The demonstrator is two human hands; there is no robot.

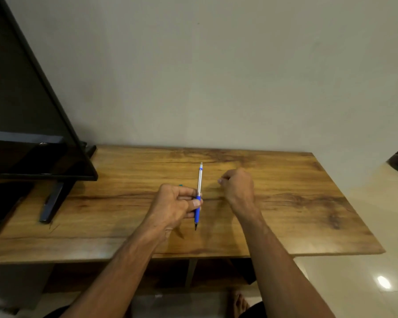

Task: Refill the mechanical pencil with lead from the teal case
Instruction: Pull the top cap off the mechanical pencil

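While left hand (178, 204) grips pencil (199, 195), right hand (238, 185) hovers beside.

Your worktop (285, 203) butts against the wall (216, 76) behind it. Monitor (21, 111) stands on its left end. Pencil (198, 196) sits mid-worktop in your left hand (177, 205), tip toward you. Your right hand (238, 187) is just right of it. A sliver of the case (180, 185) peeks out behind your left hand.
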